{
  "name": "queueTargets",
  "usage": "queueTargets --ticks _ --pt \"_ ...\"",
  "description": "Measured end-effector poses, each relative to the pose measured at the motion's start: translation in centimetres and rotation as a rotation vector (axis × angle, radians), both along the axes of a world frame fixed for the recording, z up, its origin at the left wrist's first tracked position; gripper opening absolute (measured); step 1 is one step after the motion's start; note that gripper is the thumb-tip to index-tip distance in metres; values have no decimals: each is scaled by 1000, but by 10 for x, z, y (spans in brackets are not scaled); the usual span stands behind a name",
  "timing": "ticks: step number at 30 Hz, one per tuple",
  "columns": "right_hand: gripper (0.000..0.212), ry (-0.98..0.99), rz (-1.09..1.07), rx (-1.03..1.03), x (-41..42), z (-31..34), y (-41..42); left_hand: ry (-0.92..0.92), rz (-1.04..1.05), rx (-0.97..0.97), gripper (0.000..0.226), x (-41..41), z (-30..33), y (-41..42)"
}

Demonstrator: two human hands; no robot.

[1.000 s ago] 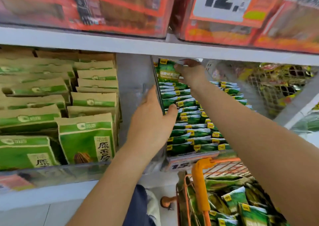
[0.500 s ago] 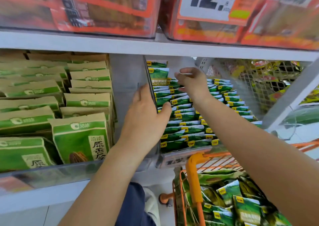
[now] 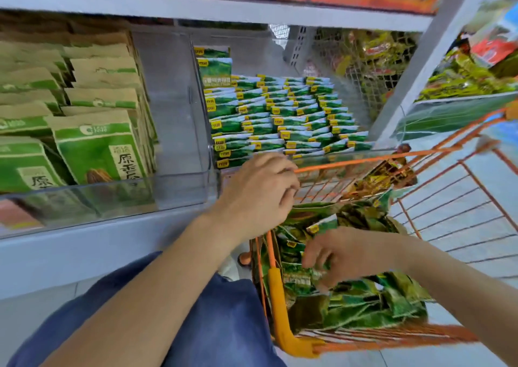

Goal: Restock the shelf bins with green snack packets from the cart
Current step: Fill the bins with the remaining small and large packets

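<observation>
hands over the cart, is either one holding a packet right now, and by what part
The right hand reaches into the cart, fingers curling onto a green packet at its upper edge; a firm grip cannot be told. The left hand holds nothing.

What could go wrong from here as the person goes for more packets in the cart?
1. The right hand is reaching into a jumbled heap of packets; its fingers are blurred, so a grab may catch several or slip.
2. The left hand hangs near the cart's rim, not plainly gripping it, so the cart may roll.
3. The bin already looks tightly filled, so more could bulge or spill over its front.
</observation>
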State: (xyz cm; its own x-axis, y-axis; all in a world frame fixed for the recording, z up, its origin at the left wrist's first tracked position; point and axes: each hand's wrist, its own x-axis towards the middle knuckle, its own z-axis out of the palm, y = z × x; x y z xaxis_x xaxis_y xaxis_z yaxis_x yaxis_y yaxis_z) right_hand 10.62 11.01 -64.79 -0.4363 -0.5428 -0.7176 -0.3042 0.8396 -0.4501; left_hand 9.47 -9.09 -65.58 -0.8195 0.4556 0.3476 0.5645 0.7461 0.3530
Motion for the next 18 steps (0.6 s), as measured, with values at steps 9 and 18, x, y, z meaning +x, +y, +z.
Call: queueTargets --ticks 9,18 --pt "27 118 17 -174 24 -27 4 -27 6 129 23 -4 4 -6" --pt "47 9 -616 -803 10 13 -2 -469 102 840 9 0 45 -26"
